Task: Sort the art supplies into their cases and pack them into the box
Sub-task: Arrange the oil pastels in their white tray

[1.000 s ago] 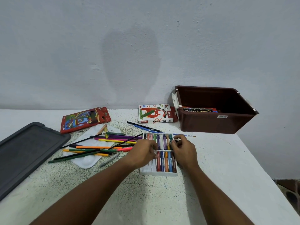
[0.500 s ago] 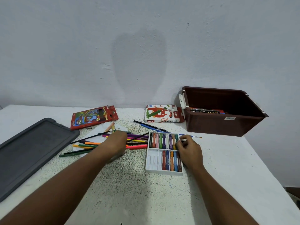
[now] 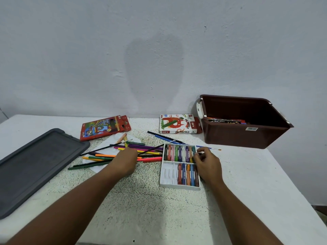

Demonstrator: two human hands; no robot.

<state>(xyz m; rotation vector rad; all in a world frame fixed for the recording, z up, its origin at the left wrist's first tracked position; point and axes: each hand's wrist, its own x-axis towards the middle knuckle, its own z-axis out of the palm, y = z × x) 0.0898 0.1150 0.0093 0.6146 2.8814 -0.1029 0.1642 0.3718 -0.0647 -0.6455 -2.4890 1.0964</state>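
Left hand (image 3: 126,160) has left the pastel tray (image 3: 179,167) and now sits over the pencils (image 3: 123,152) beside it; can't tell its grip. Right hand (image 3: 207,161) still pinches the tray's right edge, and the box (image 3: 244,131) stays behind it.

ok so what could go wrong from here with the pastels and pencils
The left hand reaches into the crossed pile of coloured pencils; pulling one could drag others, or the thin paintbrush, off the white palette.

The right hand works at the pastel tray; a nudge could slide the tray or unseat pastels.

The small brush behind that hand might roll.
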